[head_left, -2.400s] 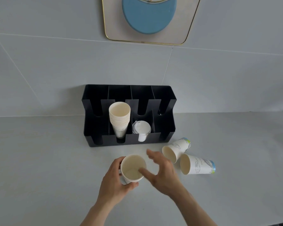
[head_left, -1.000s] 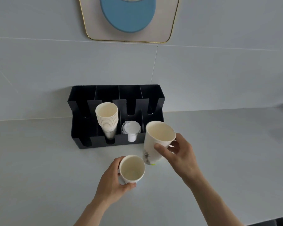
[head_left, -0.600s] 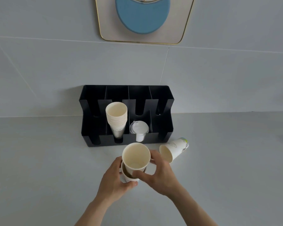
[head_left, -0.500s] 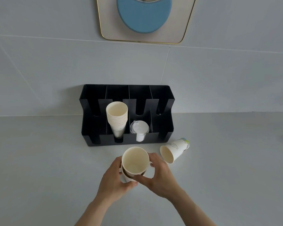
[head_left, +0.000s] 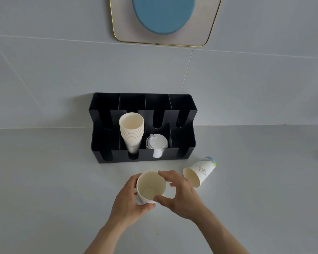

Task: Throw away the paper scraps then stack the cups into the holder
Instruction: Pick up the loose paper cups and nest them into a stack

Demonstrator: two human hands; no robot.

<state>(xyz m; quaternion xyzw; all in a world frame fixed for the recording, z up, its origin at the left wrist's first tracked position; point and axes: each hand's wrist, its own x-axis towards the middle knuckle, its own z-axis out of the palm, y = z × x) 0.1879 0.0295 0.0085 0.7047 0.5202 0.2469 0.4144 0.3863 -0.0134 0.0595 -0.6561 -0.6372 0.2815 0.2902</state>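
Observation:
My left hand (head_left: pixel 128 205) grips the nested paper cups (head_left: pixel 151 187) upright, just above the white counter in front of the black cup holder (head_left: pixel 184 143). My right hand (head_left: pixel 182 198) curves around their right side, thumb and forefinger touching the rim. One printed paper cup (head_left: pixel 200 171) lies on its side to the right, mouth toward me. A stack of several cups (head_left: pixel 131 129) leans in the holder's second slot. No paper scraps are visible.
White plastic lids (head_left: pixel 157 143) fill the holder's third slot; its outer slots look dark and bare. The holder backs onto a tiled wall, where a gold-framed panel with a blue disc (head_left: pixel 163 21) hangs above.
My right hand picked up one of the lying cups, brought it over the cup in my left hand and pushed it down inside. One cup now lies on the counter.

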